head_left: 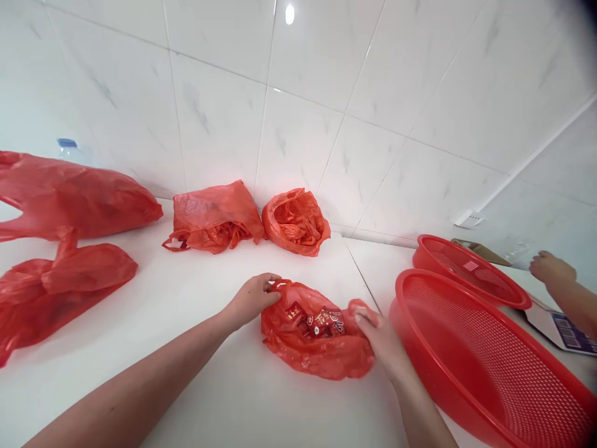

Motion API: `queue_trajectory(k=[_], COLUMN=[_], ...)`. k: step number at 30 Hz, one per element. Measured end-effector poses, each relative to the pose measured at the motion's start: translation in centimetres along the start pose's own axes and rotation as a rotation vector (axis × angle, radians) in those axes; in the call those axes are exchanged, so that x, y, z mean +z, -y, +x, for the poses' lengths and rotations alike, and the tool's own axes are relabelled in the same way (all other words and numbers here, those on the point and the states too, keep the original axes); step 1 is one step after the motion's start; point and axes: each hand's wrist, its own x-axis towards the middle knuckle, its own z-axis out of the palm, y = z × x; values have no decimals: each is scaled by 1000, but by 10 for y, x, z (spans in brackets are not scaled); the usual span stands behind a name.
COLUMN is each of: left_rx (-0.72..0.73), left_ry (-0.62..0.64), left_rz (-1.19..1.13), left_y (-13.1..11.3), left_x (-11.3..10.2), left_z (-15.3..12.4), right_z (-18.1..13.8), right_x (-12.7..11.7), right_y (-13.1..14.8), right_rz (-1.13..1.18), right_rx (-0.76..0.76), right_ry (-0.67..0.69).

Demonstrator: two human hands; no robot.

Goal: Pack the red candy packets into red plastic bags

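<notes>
A red plastic bag (pixel 317 354) lies on the white counter in front of me, its mouth pulled apart. Small red wrapped packets (pixel 319 322) show inside it. My left hand (pixel 252 298) pinches the bag's left edge. My right hand (pixel 380 339) grips the bag's right edge, its fingers closed on the plastic. The bag sits just left of a large red perforated basket (pixel 466 367).
A second red basket (pixel 471 270) stands behind the first. Several other red bags lie about: two at the far left (pixel 69 199), (pixel 60 280) and two by the tiled wall (pixel 212 218), (pixel 296 223). Another person's hand (pixel 553 270) hovers near a scale (pixel 564 326) at right.
</notes>
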Motion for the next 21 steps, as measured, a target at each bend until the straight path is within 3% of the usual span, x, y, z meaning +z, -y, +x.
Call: queue_trajectory(k=[2, 8, 11, 16, 21], left_rx=[61, 299, 347, 291, 351], left_ry=[-44, -240, -307, -312, -323], left_rz=[-29, -37, 67, 204, 97], left_y=[-17, -74, -89, -89, -99], left_x=[-5, -37, -47, -51, -53], left_z=[7, 5, -9, -20, 1], right_z=[20, 37, 31, 25, 41], right_x=[-1, -14, -16, -10, -10], right_y=[18, 81, 83, 63, 95], right_rz=[221, 643, 714, 601, 673], right_rx=[-16, -257, -277, -137, -21], right_ry=[-8, -306, -260, -49, -133])
